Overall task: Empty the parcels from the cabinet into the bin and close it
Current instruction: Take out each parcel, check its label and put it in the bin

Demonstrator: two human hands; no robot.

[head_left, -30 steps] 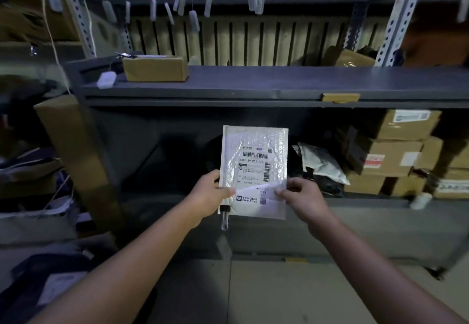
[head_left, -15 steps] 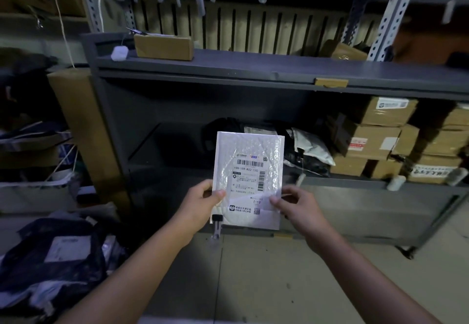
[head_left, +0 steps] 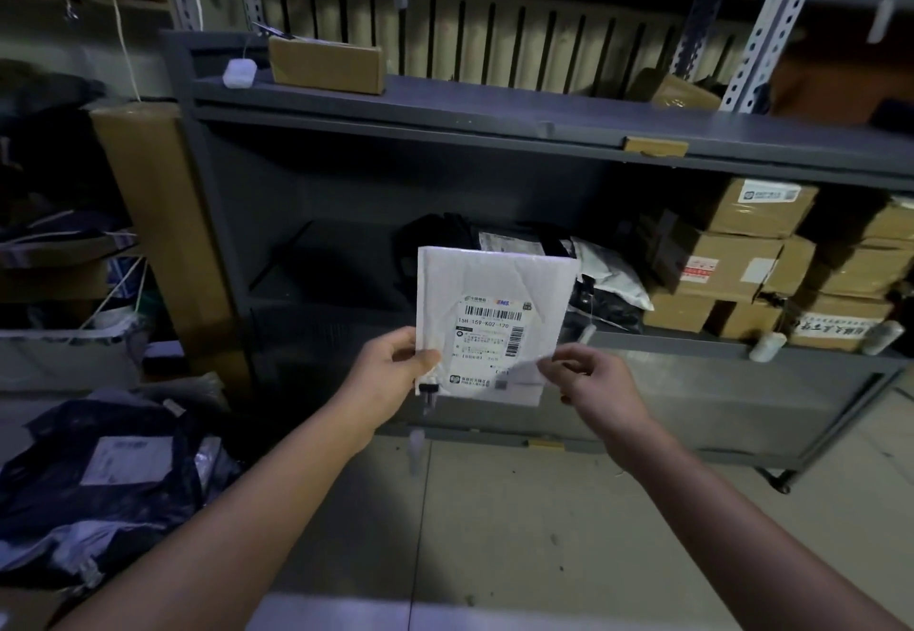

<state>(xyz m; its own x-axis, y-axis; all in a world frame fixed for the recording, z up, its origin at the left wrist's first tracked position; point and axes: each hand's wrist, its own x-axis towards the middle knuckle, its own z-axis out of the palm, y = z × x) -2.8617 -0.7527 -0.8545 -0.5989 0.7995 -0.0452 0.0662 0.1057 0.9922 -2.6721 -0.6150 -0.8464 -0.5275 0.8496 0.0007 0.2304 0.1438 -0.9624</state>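
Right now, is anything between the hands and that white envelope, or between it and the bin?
No: the left hand pinches the white envelope at its left edge, the right hand its lower right corner. No bin clearly shows, so that path cannot be judged.

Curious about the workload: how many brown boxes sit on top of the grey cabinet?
2. One brown box lies left on the cabinet top; a second box sits toward the right, beside a perforated upright. More may be hidden off-frame.

label (head_left: 490,330) on white mailer (head_left: 494,279) reads 15h-159-k02-170, ems
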